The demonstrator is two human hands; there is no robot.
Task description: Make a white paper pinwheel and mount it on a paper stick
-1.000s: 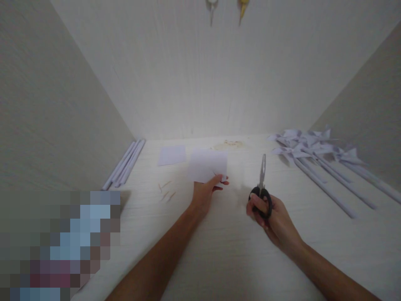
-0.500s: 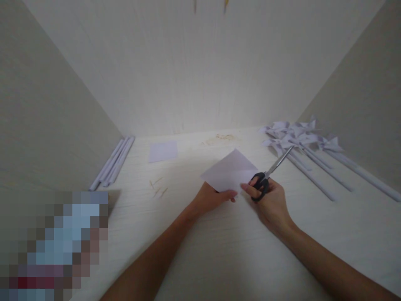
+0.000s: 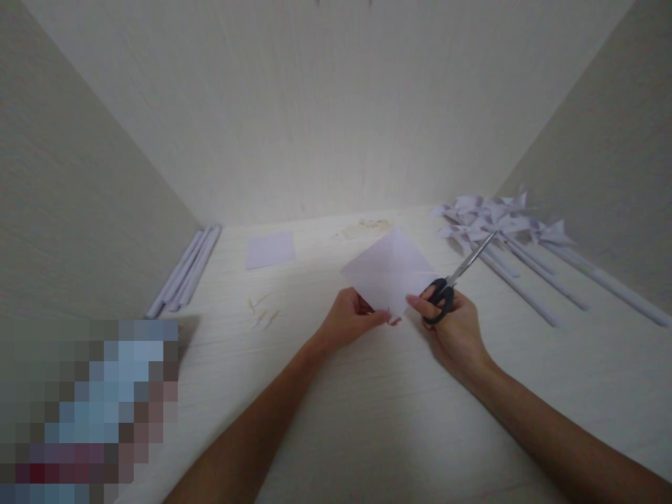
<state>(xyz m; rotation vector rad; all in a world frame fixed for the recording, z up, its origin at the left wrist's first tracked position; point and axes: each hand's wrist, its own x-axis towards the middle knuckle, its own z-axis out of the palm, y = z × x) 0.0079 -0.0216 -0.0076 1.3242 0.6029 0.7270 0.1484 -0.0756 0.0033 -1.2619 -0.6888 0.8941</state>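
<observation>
A white square sheet of paper (image 3: 388, 264) is held up in front of me, one corner pointing away. My left hand (image 3: 354, 318) pinches its near corner, thumb on top and fingers partly hidden underneath. Black-handled scissors (image 3: 439, 301) sit in my right hand (image 3: 458, 329), with the fingers wrapped round the handles. Their closed blades point away to the upper right, clear of the paper. My right thumb lies close to the sheet's right side; whether it touches the paper I cannot tell.
Several paper pinwheels on rolled sticks (image 3: 504, 224) lie at the back right. Rolled paper tubes (image 3: 183, 273) rest along the left wall. Another paper square (image 3: 271, 250) lies at the back left, with several small thin sticks (image 3: 265, 315) nearer me. A blurred-out patch covers the lower left.
The held paper has tilted up slightly, and its far corner sits higher in view. My left fingers have shifted at the near corner. The scissors stay in my right hand.
</observation>
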